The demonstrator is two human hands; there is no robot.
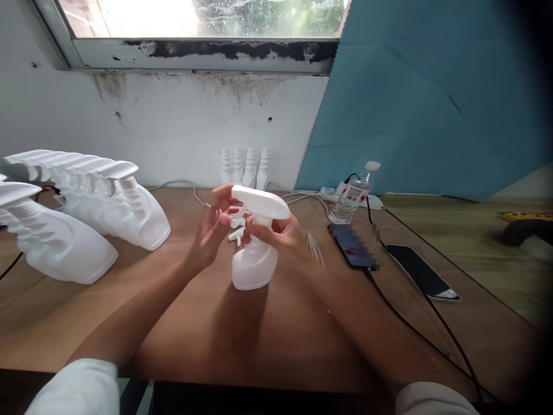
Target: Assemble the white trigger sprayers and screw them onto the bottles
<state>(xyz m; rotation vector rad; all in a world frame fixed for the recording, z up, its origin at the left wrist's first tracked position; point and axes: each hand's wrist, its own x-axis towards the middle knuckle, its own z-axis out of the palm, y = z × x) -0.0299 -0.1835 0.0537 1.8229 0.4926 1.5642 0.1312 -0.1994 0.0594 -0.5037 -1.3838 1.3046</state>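
A white spray bottle (254, 268) stands upright in front of me, its white trigger head (261, 202) pointing left. My right hand (280, 233) is wrapped round the neck just below the head, thumb in front. To the left, my left hand (213, 225) has its thumb and fingers apart beside the nozzle end; whether a fingertip touches the nozzle I cannot tell. Small white plastic pieces (236, 235) lie on the table behind, partly hidden by the hands and bottle.
White spray bottles stand in a row (147, 216) and another group (73, 248) at the left. Slim white bottles (249, 167) are by the wall. A water bottle (352, 199), power strip (374, 202), two phones (352, 246) and black cables (410, 323) occupy the right side.
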